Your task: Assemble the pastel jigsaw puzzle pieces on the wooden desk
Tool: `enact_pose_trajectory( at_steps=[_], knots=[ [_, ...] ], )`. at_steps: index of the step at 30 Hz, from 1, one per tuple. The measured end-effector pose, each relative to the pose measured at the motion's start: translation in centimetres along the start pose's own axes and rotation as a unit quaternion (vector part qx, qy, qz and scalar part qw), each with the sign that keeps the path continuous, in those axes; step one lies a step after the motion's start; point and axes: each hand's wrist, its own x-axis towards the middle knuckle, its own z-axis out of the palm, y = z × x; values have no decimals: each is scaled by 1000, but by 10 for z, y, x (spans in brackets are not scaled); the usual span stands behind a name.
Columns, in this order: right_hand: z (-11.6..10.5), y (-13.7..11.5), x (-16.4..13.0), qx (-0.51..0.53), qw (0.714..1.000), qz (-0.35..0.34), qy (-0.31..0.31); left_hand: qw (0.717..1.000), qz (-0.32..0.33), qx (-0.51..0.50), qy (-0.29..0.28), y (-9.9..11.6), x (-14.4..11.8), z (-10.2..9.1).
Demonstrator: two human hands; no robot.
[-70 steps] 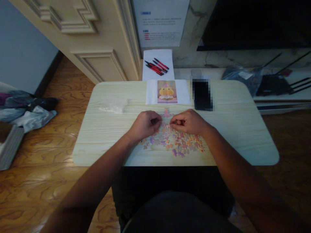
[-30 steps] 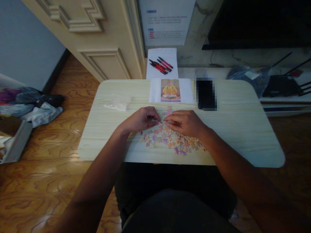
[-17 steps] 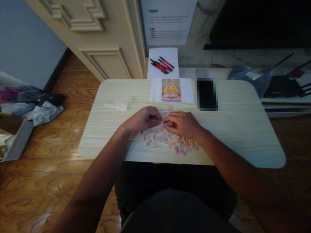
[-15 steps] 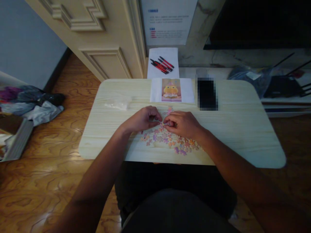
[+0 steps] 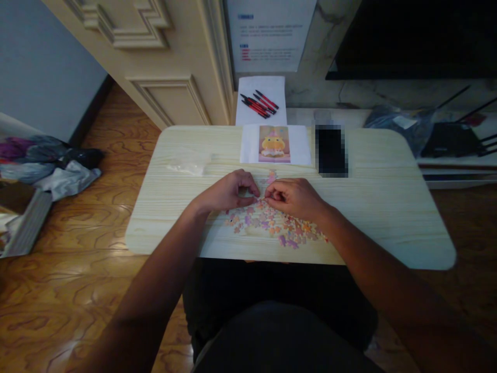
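Both hands — left hand (image 5: 229,190), right hand (image 5: 294,197) — pinched over puzzle pieces (image 5: 277,226).

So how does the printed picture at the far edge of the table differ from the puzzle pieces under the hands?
The printed picture is one whole flat sheet showing a complete yellow figure on pink; the puzzle pieces are many small loose bits in a scattered heap. The printed picture lies untouched at the far edge; the puzzle pieces lie near the person, with the left hand and right hand over them. Both share pink and orange tones and rest on the table.
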Motion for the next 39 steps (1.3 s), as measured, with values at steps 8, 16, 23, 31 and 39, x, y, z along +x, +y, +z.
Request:
enact_pose_trajectory(
  at_steps=[8, 16, 23, 31, 39],
  knots=[
    [-3, 5, -1, 67, 996, 51, 20, 996, -9, -63, 56, 4, 1, 12],
    [-2, 5, 1, 51, 993, 103, 38, 992, 13, 27, 122, 2, 4, 24],
    [-3, 4, 3, 39, 990, 127, 48, 983, 40, 139, 114, 3, 7, 27],
    [-3, 2, 4, 46, 987, 145, 44, 977, 66, 180, 99, 0, 7, 27],
    [-7, 8, 0, 28, 982, 135, 130, 966, 105, 210, 105, 0, 7, 29]
  ],
)
